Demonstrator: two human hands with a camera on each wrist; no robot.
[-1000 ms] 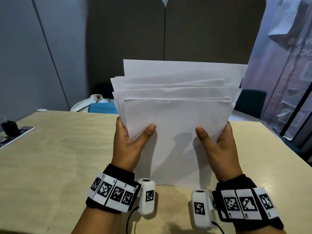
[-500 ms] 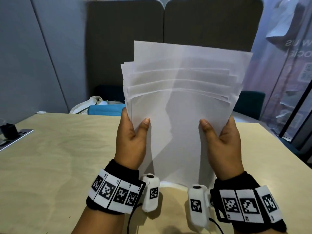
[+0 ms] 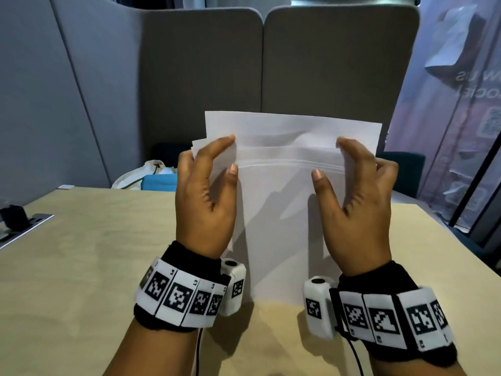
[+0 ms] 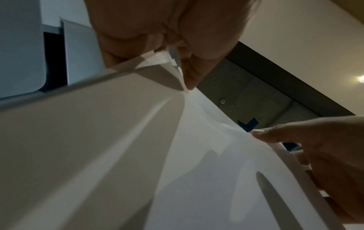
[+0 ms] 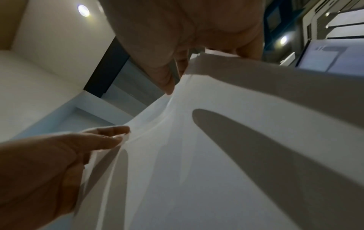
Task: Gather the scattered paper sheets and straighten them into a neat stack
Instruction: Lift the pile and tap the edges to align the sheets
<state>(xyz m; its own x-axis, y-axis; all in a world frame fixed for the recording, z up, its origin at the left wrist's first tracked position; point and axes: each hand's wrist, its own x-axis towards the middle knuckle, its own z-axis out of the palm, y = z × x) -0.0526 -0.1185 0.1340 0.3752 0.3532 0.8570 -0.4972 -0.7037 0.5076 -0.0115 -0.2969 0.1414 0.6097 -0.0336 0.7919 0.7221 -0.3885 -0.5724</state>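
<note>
A bundle of white paper sheets (image 3: 276, 213) stands upright, its bottom edge resting on the pale wooden table (image 3: 81, 267). The top edges sit stepped, a few lines apart, with one rear sheet sticking up higher. My left hand (image 3: 217, 164) holds the left side near the top, thumb and forefinger on the front and the other fingers behind. My right hand (image 3: 341, 164) mirrors it on the right side. From the left wrist, the sheets (image 4: 138, 155) bow between my left hand (image 4: 177, 70) and the right fingertips (image 4: 275, 135). The right wrist view shows the sheets (image 5: 216, 155) under my right hand (image 5: 173, 74).
A white bag (image 3: 141, 172) and a blue box (image 3: 160, 181) lie beyond the table's far edge. A socket panel (image 3: 21, 226) with a black plug sits at the left edge. Grey partitions (image 3: 203, 77) stand behind, and a teal chair (image 3: 404, 169) is at the right.
The sheets came down from the air onto the table and their stepped top edges closed up. Both hands slid from the lower corners up to the upper sides.
</note>
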